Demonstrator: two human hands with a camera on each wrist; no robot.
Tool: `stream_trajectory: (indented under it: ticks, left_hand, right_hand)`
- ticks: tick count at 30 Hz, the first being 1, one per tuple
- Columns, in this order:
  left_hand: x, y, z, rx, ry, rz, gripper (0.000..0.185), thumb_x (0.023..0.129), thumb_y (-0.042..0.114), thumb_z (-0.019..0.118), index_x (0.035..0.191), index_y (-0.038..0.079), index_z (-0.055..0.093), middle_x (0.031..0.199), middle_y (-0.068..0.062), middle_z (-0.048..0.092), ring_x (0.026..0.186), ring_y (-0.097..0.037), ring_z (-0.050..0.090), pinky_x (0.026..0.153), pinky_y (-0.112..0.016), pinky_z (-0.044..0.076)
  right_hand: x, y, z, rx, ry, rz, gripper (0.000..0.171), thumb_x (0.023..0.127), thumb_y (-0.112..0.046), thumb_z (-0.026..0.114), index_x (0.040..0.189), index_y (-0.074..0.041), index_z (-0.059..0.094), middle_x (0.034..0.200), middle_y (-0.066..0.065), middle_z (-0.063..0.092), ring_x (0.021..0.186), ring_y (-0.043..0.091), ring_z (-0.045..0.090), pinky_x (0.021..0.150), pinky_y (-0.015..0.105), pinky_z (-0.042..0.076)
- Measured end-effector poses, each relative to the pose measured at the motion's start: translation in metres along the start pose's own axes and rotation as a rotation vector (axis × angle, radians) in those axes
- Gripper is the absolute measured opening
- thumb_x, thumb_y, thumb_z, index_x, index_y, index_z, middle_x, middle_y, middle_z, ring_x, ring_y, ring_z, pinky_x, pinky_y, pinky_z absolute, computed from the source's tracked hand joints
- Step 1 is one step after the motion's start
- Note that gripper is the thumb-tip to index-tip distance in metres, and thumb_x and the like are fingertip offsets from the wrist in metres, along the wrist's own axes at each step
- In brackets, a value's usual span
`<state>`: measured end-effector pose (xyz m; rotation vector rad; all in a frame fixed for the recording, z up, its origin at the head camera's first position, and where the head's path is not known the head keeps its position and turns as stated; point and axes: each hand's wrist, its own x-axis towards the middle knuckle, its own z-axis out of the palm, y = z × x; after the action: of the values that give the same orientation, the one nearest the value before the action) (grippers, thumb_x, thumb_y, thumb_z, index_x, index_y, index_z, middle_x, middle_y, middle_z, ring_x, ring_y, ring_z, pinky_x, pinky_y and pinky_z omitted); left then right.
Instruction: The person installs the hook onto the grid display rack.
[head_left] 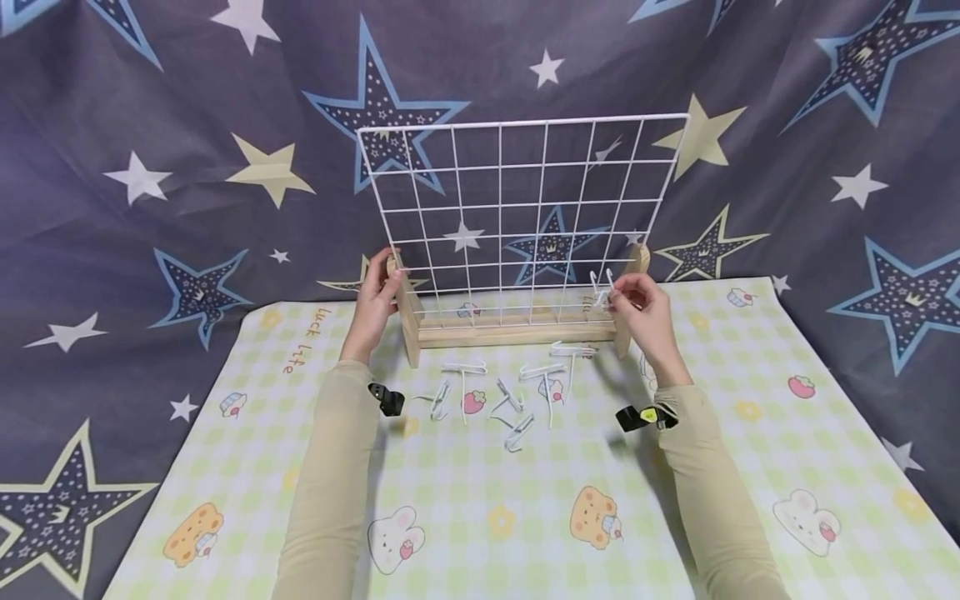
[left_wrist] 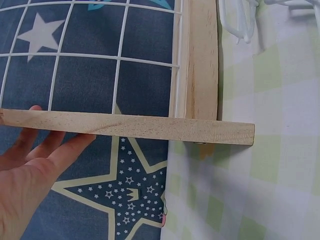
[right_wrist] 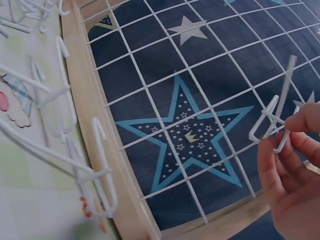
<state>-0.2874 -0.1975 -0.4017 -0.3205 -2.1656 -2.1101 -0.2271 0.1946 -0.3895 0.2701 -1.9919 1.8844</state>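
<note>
A white wire grid panel stands upright in a wooden base with two side posts and a bottom bar. My left hand grips the left wooden post, its fingers reaching behind the wood in the left wrist view. Near the right post, my right hand pinches a white wire hook between thumb and fingers. That hook is in front of the grid's lower right part, its prongs pointing up in the head view.
Several more white hooks lie on the checked tablecloth before the base, among them one hook closest to me and another near the bottom bar. A dark star-patterned curtain hangs behind the table.
</note>
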Motion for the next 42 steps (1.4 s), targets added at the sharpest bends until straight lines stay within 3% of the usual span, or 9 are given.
stream_trajectory:
  ticks: [8,12,16,20,29,33,42]
  left_hand:
    - [-0.002,-0.002,0.000,0.031,0.011,0.040,0.050,0.105,0.021,0.040,0.152,0.010,0.025,0.136,-0.029,0.044,0.125,-0.046,0.040,0.097,-0.061,0.040]
    - [-0.002,-0.003,0.000,0.033,0.006,0.039,0.051,0.105,0.021,0.039,0.152,0.011,0.024,0.137,-0.030,0.042,0.126,-0.045,0.040,0.098,-0.060,0.040]
    - [-0.002,-0.002,0.001,0.020,0.003,0.027,0.050,0.105,0.018,0.039,0.153,0.012,0.023,0.139,-0.030,0.040,0.126,-0.043,0.040,0.098,-0.060,0.039]
    - [-0.002,0.000,0.002,0.019,-0.001,0.019,0.051,0.105,0.020,0.039,0.153,0.014,0.023,0.138,-0.030,0.041,0.124,-0.040,0.042,0.099,-0.059,0.040]
    - [-0.003,-0.002,0.000,0.041,0.003,0.041,0.049,0.106,0.021,0.040,0.152,0.012,0.024,0.138,-0.030,0.041,0.127,-0.046,0.039,0.097,-0.060,0.041]
    - [-0.003,-0.002,-0.001,0.049,-0.001,0.067,0.049,0.106,0.021,0.040,0.151,0.011,0.026,0.137,-0.030,0.043,0.125,-0.040,0.044,0.095,-0.060,0.042]
    - [-0.012,0.017,0.003,0.036,-0.024,0.031,0.049,0.106,0.015,0.038,0.151,0.006,0.023,0.138,-0.032,0.040,0.126,-0.041,0.042,0.097,-0.061,0.040]
  right_hand:
    - [0.013,-0.011,-0.001,0.111,0.074,-0.069,0.015,0.085,0.018,0.051,0.097,0.027,0.047,0.082,0.009,0.060,0.067,0.011,0.058,0.065,0.022,0.054]
    - [0.020,-0.009,-0.005,0.126,0.099,-0.108,0.014,0.086,0.018,0.051,0.097,0.027,0.047,0.082,0.007,0.060,0.067,0.010,0.058,0.064,0.021,0.054]
    - [0.029,-0.001,-0.009,0.165,0.125,-0.123,0.008,0.086,0.018,0.052,0.093,0.018,0.054,0.082,0.005,0.061,0.067,0.012,0.058,0.063,0.022,0.055]
    - [0.036,0.000,-0.010,0.204,0.142,-0.143,0.014,0.087,0.016,0.052,0.091,0.005,0.060,0.081,0.004,0.060,0.068,0.013,0.059,0.063,0.023,0.055]
    - [0.047,-0.014,-0.007,0.211,0.149,-0.192,0.015,0.087,0.015,0.053,0.088,0.003,0.061,0.078,0.006,0.061,0.066,0.015,0.060,0.061,0.023,0.055]
    - [0.052,-0.021,-0.007,0.227,0.152,-0.212,0.016,0.087,0.014,0.054,0.087,0.000,0.062,0.077,0.006,0.061,0.066,0.015,0.060,0.060,0.022,0.054]
    - [0.063,-0.041,-0.006,0.277,0.179,-0.257,0.018,0.087,0.014,0.053,0.086,-0.002,0.063,0.076,0.008,0.061,0.065,0.017,0.059,0.060,0.023,0.054]
